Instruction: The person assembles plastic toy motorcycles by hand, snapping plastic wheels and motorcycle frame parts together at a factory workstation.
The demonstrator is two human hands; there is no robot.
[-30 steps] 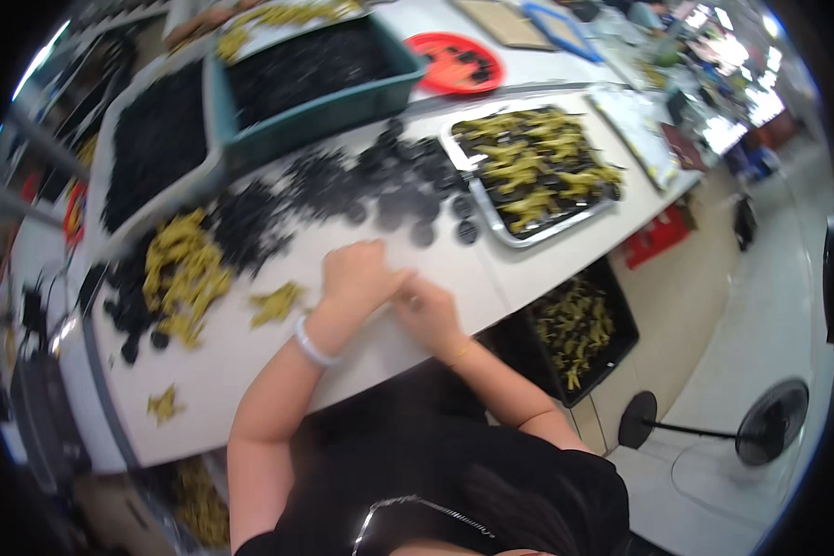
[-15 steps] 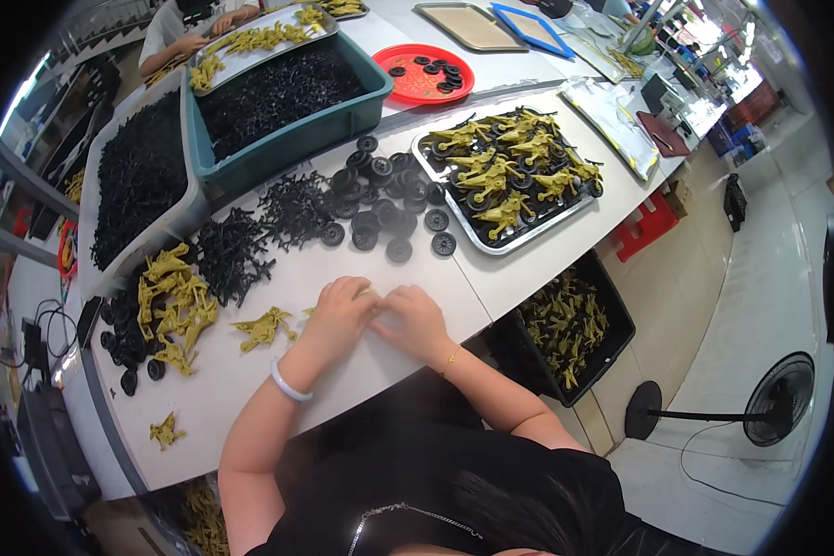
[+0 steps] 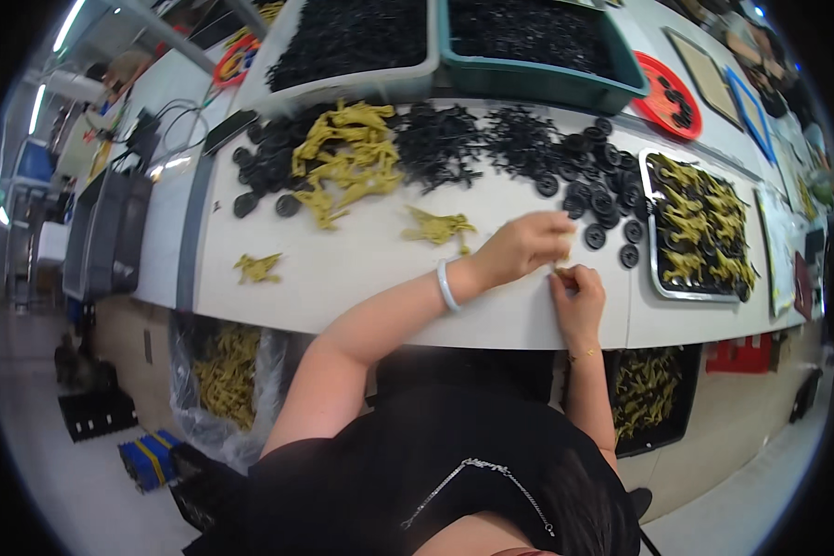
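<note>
Yellow-green piece (image 3: 560, 271), mostly hidden, is at the fingertips of the right hand (image 3: 580, 289), just left of the silver tray (image 3: 653, 243) and a bit nearer the wearer. Right fingers are pinched together on it. Left hand (image 3: 531, 244) is just above and left of that, near but apart from the tray; fingers bent inward, and I can't tell whether they grip anything.

Progress, my read: part-way. Silver tray is well covered with yellow-green figures (image 3: 686, 264) over black parts; some look fitted with wheels, too small to confirm each. Call those done or nearly so. Black crate (image 3: 678, 422) below the tray, on the wearer's side, holds more yellow-green pieces; can't tell their stage.

Left to do: plenty. Wheel pile (image 3: 602, 190) sits right beside the tray's left edge. Farther left of the tray, in order: two heaps of thin black parts (image 3: 519, 139), then a yellow-green heap (image 3: 347, 167), then another cluster of black wheels (image 3: 259, 162). Two yellow-green pieces lie loose well left of the tray: one near the left wrist (image 3: 435, 225), one farther out (image 3: 258, 269). Teal bin (image 3: 528, 79), beyond the tray to the left, is full of black parts.
</note>
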